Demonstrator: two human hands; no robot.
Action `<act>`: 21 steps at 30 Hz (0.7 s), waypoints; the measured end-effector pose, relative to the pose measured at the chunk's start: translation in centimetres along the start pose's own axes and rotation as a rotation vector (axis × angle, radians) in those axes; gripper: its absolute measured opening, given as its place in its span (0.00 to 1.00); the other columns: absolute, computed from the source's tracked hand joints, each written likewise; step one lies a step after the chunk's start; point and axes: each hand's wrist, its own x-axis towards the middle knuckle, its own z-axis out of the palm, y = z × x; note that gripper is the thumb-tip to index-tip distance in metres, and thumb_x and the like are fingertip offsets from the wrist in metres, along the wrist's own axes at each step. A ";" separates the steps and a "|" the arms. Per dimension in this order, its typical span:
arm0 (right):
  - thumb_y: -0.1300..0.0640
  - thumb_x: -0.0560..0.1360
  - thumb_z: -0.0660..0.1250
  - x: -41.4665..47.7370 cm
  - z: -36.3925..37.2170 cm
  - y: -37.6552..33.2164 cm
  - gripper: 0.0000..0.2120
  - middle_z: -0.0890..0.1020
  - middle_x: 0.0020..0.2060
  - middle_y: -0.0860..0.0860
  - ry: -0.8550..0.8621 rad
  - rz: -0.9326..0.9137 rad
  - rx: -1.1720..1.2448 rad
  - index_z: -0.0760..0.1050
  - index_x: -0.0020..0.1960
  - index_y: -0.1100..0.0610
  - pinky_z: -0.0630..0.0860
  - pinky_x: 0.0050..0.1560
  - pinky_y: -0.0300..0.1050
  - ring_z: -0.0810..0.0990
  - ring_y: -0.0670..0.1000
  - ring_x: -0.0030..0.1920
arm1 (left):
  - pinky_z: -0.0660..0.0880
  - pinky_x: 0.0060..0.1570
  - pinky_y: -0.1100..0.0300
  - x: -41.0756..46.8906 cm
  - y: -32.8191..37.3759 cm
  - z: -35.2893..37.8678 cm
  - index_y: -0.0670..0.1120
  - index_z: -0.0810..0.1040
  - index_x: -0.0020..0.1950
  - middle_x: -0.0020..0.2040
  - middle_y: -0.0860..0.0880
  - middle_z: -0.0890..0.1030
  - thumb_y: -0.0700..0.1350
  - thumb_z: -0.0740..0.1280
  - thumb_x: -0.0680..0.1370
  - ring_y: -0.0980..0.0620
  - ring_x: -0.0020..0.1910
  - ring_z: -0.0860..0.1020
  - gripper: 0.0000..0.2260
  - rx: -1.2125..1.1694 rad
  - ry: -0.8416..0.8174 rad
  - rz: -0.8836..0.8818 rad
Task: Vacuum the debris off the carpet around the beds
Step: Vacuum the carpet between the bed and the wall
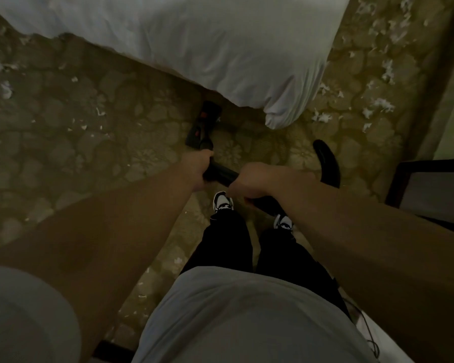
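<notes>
Vacuum wand (220, 175) runs black and slanted from the person's middle down to the floor head (204, 121), which sits on the carpet (110, 158) just beside the near corner of the bed (220, 48). Both hands hold it. The left hand (199, 167) is curled round the tube lower down, and the right hand (257, 179) is wrapped round it higher up, with bare tube showing between the 2. The hose (328, 161) loops away to the right.

The wand looks stiff and fairly light, so it should steer well from this 2-handed hold. The hose looks flexible and will likely drag behind and tug at turns. The hanging white bedding looks soft and could be sucked into the head if the head goes under that corner.

The patterned carpet is olive-brown and looks short-piled. White debris (378, 107) lies thick along the bed's right edge and thinner off its left edge. Dark furniture (435, 195) stands at the right edge of the carpet, narrowing that strip. The light is dim, so fine bits are hard to tell.
</notes>
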 end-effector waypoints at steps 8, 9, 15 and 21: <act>0.47 0.83 0.67 -1.8 -0.9 1.8 0.15 0.82 0.42 0.56 -0.097 0.045 0.104 0.76 0.57 0.59 0.75 0.33 0.42 0.80 0.52 0.33 | 0.75 0.32 0.50 -1.3 0.1 2.5 0.44 0.69 0.69 0.61 0.41 0.77 0.48 0.64 0.83 0.42 0.52 0.78 0.16 0.115 -0.024 -0.007; 0.47 0.83 0.67 -2.4 -1.1 2.4 0.14 0.82 0.40 0.55 -0.100 0.049 0.121 0.77 0.54 0.59 0.75 0.33 0.42 0.80 0.52 0.32 | 0.76 0.31 0.51 -1.5 0.0 3.1 0.44 0.69 0.69 0.60 0.41 0.78 0.49 0.64 0.83 0.43 0.52 0.79 0.17 0.115 -0.035 -0.010; 0.49 0.81 0.71 -6.4 -1.9 9.0 0.12 0.84 0.36 0.55 -0.123 0.095 0.410 0.81 0.50 0.59 0.80 0.41 0.47 0.83 0.53 0.32 | 0.80 0.49 0.48 -4.1 -1.9 8.5 0.43 0.72 0.60 0.53 0.41 0.77 0.48 0.66 0.82 0.44 0.51 0.78 0.11 0.063 -0.128 0.056; 0.49 0.81 0.71 -9.5 -1.1 16.8 0.13 0.82 0.36 0.55 -0.068 0.136 0.769 0.78 0.51 0.60 0.80 0.38 0.46 0.82 0.52 0.33 | 0.77 0.38 0.52 -6.7 -3.9 15.4 0.47 0.74 0.64 0.53 0.43 0.79 0.52 0.65 0.83 0.46 0.48 0.79 0.14 0.003 -0.250 0.069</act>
